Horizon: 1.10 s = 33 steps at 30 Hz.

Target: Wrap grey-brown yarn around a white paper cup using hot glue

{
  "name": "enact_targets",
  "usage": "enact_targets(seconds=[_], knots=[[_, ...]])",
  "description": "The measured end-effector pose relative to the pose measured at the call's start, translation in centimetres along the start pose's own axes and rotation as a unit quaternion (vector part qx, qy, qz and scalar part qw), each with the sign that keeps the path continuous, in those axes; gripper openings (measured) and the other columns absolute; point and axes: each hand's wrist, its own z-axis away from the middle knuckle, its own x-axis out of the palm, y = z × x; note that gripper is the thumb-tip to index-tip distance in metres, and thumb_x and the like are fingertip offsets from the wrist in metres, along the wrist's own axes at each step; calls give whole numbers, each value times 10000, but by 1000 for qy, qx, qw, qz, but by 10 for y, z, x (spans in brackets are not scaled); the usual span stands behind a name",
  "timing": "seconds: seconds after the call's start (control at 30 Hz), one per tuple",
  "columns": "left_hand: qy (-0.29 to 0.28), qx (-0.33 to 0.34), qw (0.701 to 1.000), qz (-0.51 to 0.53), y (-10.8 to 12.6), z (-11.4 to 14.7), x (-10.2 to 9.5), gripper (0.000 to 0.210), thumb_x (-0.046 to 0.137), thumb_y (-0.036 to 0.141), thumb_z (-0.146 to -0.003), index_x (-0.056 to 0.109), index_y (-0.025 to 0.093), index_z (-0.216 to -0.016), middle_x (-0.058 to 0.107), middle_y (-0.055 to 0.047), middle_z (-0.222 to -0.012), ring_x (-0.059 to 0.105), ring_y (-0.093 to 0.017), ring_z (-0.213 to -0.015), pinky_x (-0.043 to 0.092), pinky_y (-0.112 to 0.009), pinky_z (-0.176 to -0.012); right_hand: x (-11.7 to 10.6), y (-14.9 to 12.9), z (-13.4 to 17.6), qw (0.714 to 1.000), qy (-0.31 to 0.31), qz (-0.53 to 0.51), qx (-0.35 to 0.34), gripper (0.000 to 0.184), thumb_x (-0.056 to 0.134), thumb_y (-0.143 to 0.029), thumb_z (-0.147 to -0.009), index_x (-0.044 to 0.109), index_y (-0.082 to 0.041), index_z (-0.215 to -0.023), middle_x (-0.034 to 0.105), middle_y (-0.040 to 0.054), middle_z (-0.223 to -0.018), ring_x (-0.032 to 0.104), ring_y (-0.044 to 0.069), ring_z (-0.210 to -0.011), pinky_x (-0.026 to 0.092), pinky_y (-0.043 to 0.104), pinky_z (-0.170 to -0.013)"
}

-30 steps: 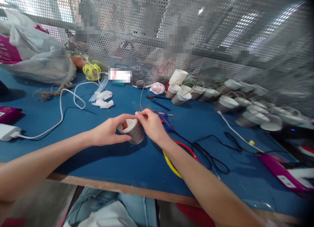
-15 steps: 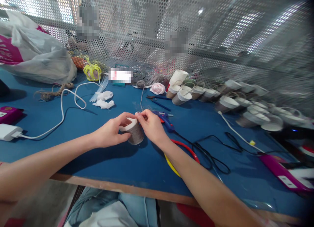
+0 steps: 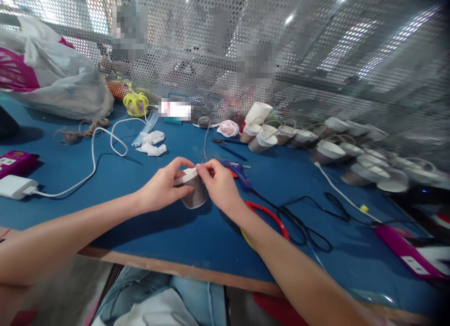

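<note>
While grasping a small grey-brown cup (image 3: 195, 195) from its left side with the left hand (image 3: 161, 187), thumb on the near wall and fingers over the pale rim, pinching that rim on its right side with the right hand (image 3: 221, 183). Set back from the middle of the front edge of the surface (image 3: 165, 244), tilted slightly toward the left hand. Cannot tell whether resting on the surface or lifted just clear, nor see inside past the rim and fingers. Can follow a thin strand (image 3: 205, 145) from a grey ball of twine (image 3: 204, 123) by the back edge as far as the right hand, then lose it there; cannot tell whether pinched along with the rim. Just beyond, can make out a blue glue gun (image 3: 242, 177), partly covered by the right hand. Under the right forearm, can see only part of a red and yellow curved piece (image 3: 270, 213). Toward the back right corner, can find many pale-rimmed cups (image 3: 365, 162), overlapping, blurred and hard to count. At the back left corner, can see a bulging plastic bag (image 3: 66, 84), cut off at the side of the view
</note>
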Motion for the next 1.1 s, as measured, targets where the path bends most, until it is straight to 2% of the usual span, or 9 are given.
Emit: enact_targets(seconds=[0.2,0.33,0.43,0.73,0.87,1.1], knots=[[-42,-2,999,20,4,0,-10,406,592,165,-675,432,150,-1048,602,9,-740,575,-122,-695,436,-234,-644,-9,-6,7,1000,10,-14,-22,224,457,-374,-806,474,-197,-670,566,27,-655,520,149,-609,402,284,-586],[-95,6,995,33,5,-2,-15,272,593,200,-691,524,120,-942,619,-16,-788,564,-119,-726,431,-245,-704,-13,-9,12,998,35,-11,-58,199,462,-348,-813,472,-200,-680,594,56,-804,541,149,-688,423,285,-634],[-110,10,994,24,3,-3,-17,215,588,216,-698,557,99,-876,605,-22,-772,541,-115,-713,419,-245,-705,-14,-8,14,996,39,-7,-79,188,466,-327,-815,463,-202,-674,597,67,-872,554,153,-736,432,289,-662],[-106,-8,994,2,2,-4,-13,161,563,216,-698,557,104,-813,560,6,-714,487,-98,-663,391,-219,-648,-5,2,15,995,33,5,-89,175,468,-291,-812,457,-197,-665,616,61,-842,560,151,-715,448,300,-663],[-90,-30,996,7,5,-3,-10,201,571,295,-702,560,103,-760,543,19,-657,471,-87,-616,373,-201,-597,-1,4,15,994,37,10,-101,161,471,-289,-813,458,-199,-680,613,53,-857,566,146,-717,454,297,-665],[-62,-39,997,7,6,-2,-7,193,544,296,-712,566,105,-721,547,20,-632,468,-86,-597,372,-201,-591,-1,2,17,991,43,27,-127,158,471,-266,-816,445,-203,-674,606,50,-845,566,148,-738,455,294,-672]])
